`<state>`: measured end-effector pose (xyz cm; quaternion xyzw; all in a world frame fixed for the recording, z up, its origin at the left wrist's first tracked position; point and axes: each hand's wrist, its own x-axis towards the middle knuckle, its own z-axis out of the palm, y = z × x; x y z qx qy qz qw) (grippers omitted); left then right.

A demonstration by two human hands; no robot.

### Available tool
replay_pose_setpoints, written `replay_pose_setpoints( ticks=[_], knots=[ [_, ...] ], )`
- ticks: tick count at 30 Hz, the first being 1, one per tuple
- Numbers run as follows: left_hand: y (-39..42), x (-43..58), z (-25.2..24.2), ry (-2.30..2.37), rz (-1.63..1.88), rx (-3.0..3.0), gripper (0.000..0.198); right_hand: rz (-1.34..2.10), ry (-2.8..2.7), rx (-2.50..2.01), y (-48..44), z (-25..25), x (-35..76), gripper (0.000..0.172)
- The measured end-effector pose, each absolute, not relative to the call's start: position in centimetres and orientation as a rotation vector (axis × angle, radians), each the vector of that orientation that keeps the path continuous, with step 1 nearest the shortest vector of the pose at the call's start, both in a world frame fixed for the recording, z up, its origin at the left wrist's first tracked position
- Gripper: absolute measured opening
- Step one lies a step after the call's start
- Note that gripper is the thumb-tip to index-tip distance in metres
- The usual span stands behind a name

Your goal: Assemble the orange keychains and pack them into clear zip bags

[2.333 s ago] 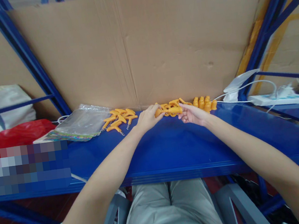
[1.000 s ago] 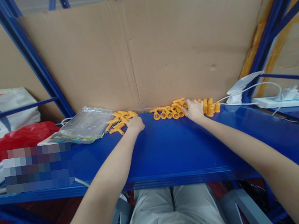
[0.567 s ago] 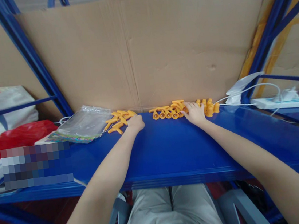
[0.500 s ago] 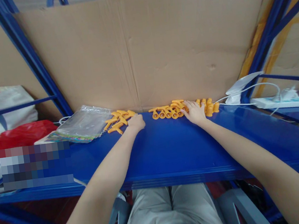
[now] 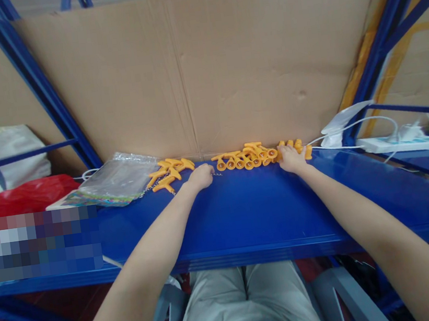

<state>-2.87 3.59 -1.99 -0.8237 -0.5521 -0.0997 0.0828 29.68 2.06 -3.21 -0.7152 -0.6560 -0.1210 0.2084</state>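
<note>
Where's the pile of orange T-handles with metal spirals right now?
In the head view, the pile of T-handles lies left of centre on the blue shelf, between the clear plastic bag and the left hand, before the cardboard.

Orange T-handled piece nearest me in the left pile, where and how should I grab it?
I'd pinch the crossbar of the orange T-handled piece from above, coming in from the near left. Its near side looks uncovered, and its metal spiral points toward the near right, so that approach should avoid the tip.
</note>
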Motion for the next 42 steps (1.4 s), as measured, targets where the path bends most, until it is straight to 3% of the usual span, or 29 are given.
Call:
replay_pose_setpoints(
  ticks=[7,14,30,42],
  knots=[
    [3.0,-2.2,-1.6,-1.577,-0.284,-2.487,0.030,-0.367,-1.871,-2.070,2.2,-2.9,29.8,0.058],
    [2.4,-1.4,-1.6,-1.486,-0.295,-2.549,0.027,-0.436,-1.845,-2.165,2.2,-1.4,30.2,0.039],
    [2.0,-0.7,-1.7,-1.398,-0.294,-2.606,0.026,-0.301,-2.066,-2.415,1.0,2.2,30.3,0.045],
    [1.8,-0.7,-1.4,-1.414,-0.235,-2.600,0.028,-0.384,-2.022,-2.442,-1.4,2.2,28.6,0.046]
  ],
)
